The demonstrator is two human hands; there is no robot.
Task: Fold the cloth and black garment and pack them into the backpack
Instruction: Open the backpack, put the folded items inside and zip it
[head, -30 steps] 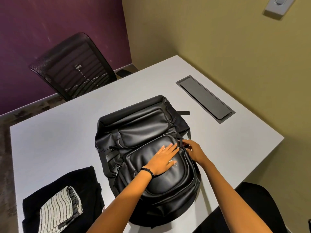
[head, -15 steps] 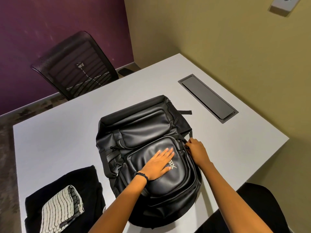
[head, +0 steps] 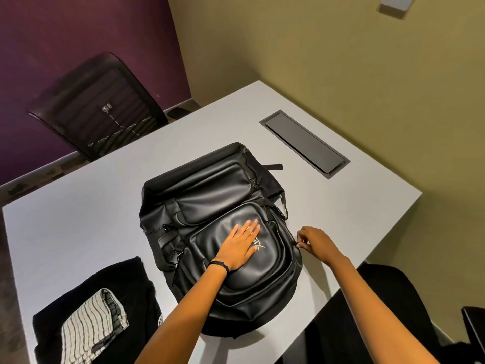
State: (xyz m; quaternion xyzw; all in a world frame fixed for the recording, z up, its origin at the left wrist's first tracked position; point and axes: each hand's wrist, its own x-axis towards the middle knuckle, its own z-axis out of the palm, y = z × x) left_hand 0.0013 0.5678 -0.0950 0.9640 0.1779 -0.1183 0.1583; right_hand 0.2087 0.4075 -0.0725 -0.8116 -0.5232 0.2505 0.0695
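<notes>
While a black backpack [head: 210, 195] lies flat on its back in the middle of a pale grey surface [head: 78, 219], a person leans over it with both bare hands on the bag. The left hand [head: 240, 248] lies flat on the rounded front pocket with straight fingers, pressing the bag down and gripping nothing. The right hand [head: 315, 244] is at the bag's right edge, fingers curled in a pinch on what appears to be a zipper pull [head: 298, 245], though the pull is too small to see clearly.

At the near left corner of the surface, well apart from the bag, a black garment [head: 86, 292] sits folded, with a folded black-and-white striped cloth [head: 89, 329] resting on top of it. Neither is packed yet.

The step in hand looks like opening the main compartment. To do it well, the flat hand should pin the bag so it does not slide. The pinching hand should draw the pull along the line of the zipper track, not outward. It should run far enough round the edge that the opening takes the folded stack whole.
</notes>
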